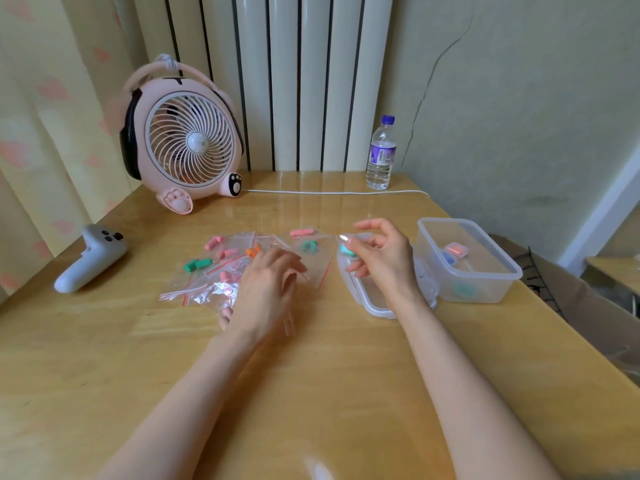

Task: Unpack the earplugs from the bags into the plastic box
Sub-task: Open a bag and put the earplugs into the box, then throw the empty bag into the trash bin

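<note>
Wooden table fills the view, with clear bags of pink, green and orange earplugs heaped at its middle. Just right of them, the right hand pinches a teal earplug above the lid. The left hand lies on the bags with fingers bent, its grip unclear. The plastic box sits right, holding a few plugs. A controller lies left; a fan and bottle stand far.
</note>
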Available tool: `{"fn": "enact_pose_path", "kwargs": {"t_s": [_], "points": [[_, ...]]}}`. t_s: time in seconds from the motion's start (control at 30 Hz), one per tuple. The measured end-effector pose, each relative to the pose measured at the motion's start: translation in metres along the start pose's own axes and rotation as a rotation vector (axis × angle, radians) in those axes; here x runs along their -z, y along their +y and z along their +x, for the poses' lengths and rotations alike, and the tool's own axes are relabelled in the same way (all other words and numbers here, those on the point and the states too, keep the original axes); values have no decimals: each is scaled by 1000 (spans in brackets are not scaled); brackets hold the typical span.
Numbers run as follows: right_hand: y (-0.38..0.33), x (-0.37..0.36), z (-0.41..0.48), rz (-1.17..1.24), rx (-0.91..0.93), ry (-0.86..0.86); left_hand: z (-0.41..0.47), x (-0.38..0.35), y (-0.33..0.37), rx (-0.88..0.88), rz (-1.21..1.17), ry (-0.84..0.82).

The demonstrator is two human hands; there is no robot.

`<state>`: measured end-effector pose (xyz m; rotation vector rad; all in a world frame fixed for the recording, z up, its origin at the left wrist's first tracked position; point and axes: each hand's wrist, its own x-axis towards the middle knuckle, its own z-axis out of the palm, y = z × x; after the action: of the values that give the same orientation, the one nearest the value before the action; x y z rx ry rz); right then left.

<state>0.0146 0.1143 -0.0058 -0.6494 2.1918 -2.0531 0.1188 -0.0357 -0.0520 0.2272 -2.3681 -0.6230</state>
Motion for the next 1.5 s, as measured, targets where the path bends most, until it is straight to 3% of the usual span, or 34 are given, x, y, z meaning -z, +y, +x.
{"fn": "enact_pose_path", "kwargs": {"t_s": [0.17, 0.27, 0.37, 0.43, 0.53, 0.63, 0.8, 0.9, 1.07, 1.27, 1.5], "points": [[6, 29, 14, -301, 224, 575, -3, -4, -7, -84, 237, -201], [5, 50, 16, -475, 160, 754, -3, -6, -9, -108, 245, -226], [12, 59, 20, -775, 4, 670, -3, -8, -9, -144, 222, -223], [16, 56, 21, -830, 27, 634, -3, -6, -6, -158, 169, -197], [16, 45, 22, -735, 242, 570, -1, -3, 3, -152, 27, -141], [9, 31, 19, -526, 394, 358, 1, 0, 15, -137, -124, -86], [-24, 14, -2, -275, 337, -162, 8, 6, 33, -137, -258, -13], [-37, 13, -13, -344, 357, -331, 10, 12, 44, -144, -373, 1], [-42, 33, -28, -529, 462, -258, 9, 20, 72, -201, -441, -27], [-47, 95, -61, -352, 341, -134, 0, 8, 125, -135, -677, -142], [-50, 180, -123, -349, 211, 134, -23, -33, 199, -128, -881, -317]]}}
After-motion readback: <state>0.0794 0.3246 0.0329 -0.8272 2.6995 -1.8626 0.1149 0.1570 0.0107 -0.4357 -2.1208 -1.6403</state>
